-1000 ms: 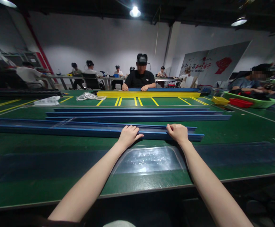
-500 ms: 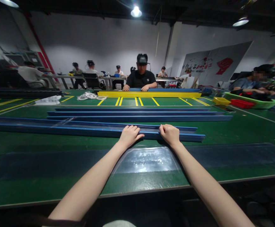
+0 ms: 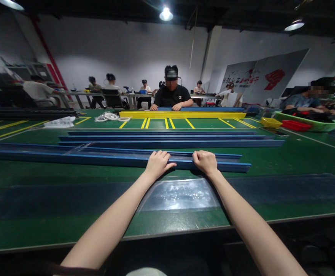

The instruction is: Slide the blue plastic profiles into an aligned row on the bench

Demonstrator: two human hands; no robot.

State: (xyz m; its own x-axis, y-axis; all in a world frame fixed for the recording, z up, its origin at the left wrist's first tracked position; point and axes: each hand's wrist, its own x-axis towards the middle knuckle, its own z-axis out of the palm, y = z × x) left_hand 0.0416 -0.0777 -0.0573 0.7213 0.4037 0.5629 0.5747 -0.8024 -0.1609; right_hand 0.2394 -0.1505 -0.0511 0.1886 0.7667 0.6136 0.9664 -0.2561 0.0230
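Observation:
A long blue U-shaped channel rail (image 3: 121,160) lies across the green table in front of me, its open side up and a strip of clear film inside it. My left hand (image 3: 157,165) is closed over its near wall, fingers reaching into the channel and thumb stretched along the front. Farther right, my right hand (image 3: 206,161) curls in a fist on the same rail, close to its right end; its fingertips are hidden. Between my forearms and beyond them, a long clear plastic sheet (image 3: 181,194) lies flat on the table.
More blue rails (image 3: 170,143) lie parallel just beyond. Across the table, a person (image 3: 171,96) has both hands on rails behind a yellow rail (image 3: 181,115). Coiled wire (image 3: 108,117) lies left of it; a yellow bin (image 3: 270,122), red tray (image 3: 296,125) and green tub (image 3: 328,126) stand right.
My right hand has shifted very slightly left along the blue channel rail. My left hand keeps its place, and the rail lies almost as before.

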